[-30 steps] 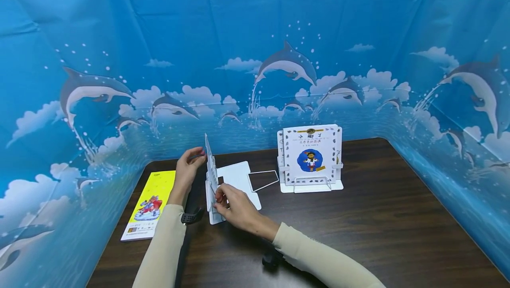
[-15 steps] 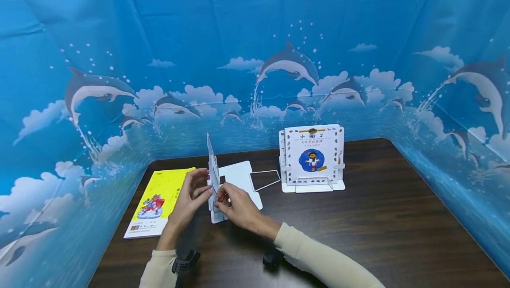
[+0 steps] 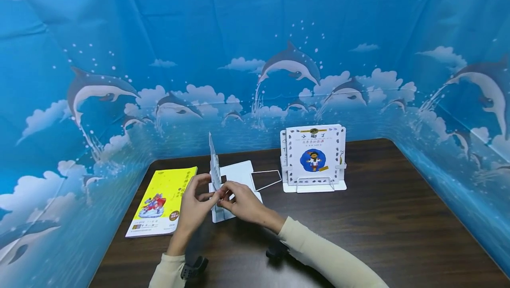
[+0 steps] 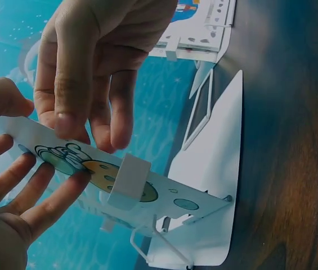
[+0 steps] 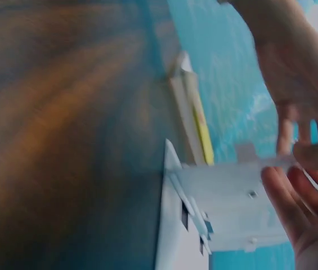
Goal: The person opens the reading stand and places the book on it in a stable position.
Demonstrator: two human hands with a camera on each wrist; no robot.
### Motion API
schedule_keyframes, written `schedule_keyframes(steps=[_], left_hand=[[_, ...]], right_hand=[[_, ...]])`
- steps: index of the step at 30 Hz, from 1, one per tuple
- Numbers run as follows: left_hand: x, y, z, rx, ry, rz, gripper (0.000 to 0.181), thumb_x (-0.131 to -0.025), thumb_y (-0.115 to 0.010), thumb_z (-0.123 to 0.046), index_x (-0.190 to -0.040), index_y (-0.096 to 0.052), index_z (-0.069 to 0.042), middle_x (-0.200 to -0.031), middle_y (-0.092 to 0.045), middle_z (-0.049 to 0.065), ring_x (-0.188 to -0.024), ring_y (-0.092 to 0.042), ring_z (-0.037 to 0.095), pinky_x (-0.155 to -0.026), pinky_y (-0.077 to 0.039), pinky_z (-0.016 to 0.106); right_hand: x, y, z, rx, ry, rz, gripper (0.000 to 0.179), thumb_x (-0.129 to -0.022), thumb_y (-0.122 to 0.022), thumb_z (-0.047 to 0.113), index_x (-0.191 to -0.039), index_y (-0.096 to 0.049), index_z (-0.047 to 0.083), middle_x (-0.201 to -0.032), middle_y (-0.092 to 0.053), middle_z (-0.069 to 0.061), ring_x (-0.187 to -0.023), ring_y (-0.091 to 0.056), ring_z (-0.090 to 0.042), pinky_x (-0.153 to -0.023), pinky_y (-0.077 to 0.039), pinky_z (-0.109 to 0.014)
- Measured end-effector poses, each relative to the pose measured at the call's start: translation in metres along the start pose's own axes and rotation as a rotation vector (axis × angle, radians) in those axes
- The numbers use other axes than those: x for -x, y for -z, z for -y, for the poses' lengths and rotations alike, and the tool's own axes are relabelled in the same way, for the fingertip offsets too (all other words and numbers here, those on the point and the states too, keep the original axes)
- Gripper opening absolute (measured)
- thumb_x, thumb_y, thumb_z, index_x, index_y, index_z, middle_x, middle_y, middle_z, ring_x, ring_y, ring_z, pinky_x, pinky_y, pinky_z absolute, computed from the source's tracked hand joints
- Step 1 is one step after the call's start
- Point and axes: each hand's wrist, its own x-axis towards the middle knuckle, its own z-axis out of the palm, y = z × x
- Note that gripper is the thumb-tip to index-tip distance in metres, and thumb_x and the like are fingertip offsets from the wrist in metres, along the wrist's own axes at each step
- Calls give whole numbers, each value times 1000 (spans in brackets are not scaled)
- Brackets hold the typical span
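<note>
A white book stand [image 3: 214, 164] has its panel upright, seen nearly edge-on in the head view, over a flat white base [image 3: 239, 173]. Cartoon drawings and a white side clip [image 4: 130, 181] show on the panel's face in the left wrist view; the right wrist view shows its plain back [image 5: 229, 188]. My left hand [image 3: 195, 206] has its fingers against the printed face and its thumb at the near edge. Pinching that same edge from the other side, my right hand [image 3: 245, 206] almost meets the left thumb.
A yellow-and-white book [image 3: 167, 190] lies flat to the left. Further right, a second white stand [image 3: 284, 187] holds an upright white picture book [image 3: 295, 159]. A wire support [image 3: 268, 171] sticks out from the base toward it. Blue dolphin sheeting [image 3: 255, 80] walls the dark wooden table [image 3: 378, 217].
My left hand has come down from the panel's upper far part to its near edge, beside the right hand. The right hand stays about where it was. The yellow book is now more exposed.
</note>
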Motion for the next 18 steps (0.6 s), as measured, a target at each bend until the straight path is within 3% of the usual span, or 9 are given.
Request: schedule_keyframes(steps=[3,7,10,13,18], left_hand=[[1,3,-1,4,16,-18,55,-88,-84,4,-137,-62,-6,-133,-66,15,-119,-69,32,-84,-60,17],[2,9,-2,-22,47,-37,51,-87,-84,3,-135,-67,-6,-124,-71,16,-102,-73,16,-79,-60,17],[2,15,-2,-42,56,-36,49,-88,-84,2,-134,-69,-6,-120,-73,18,-94,-71,3,-78,-60,16],[1,19,-3,-37,65,-30,47,-90,-83,0,-135,-70,-5,-126,-72,18,-98,-69,-5,-79,-60,16],[1,26,-1,-11,86,-35,46,-91,-80,4,-135,-71,-2,-135,-70,18,-108,-64,-7,-81,-59,16]], right_hand=[[-9,11,-5,-100,-39,16,10,-103,-64,-2,-108,-68,5,-103,-72,-10,-90,-73,-18,-78,-62,-23],[-25,29,-14,-175,-60,-72,20,-103,-54,-11,-107,-69,2,-102,-72,-16,-87,-74,-24,-77,-64,-29],[-39,43,-21,-165,-67,-136,20,-104,-53,-10,-110,-68,0,-104,-72,-18,-89,-74,-25,-79,-63,-28],[-53,57,-26,-130,-83,-157,18,-105,-53,-8,-113,-68,0,-108,-71,-18,-94,-74,-29,-81,-62,-27],[-76,73,-28,-40,-116,-145,18,-107,-53,-3,-120,-65,1,-115,-69,-17,-102,-72,-28,-86,-61,-30]])
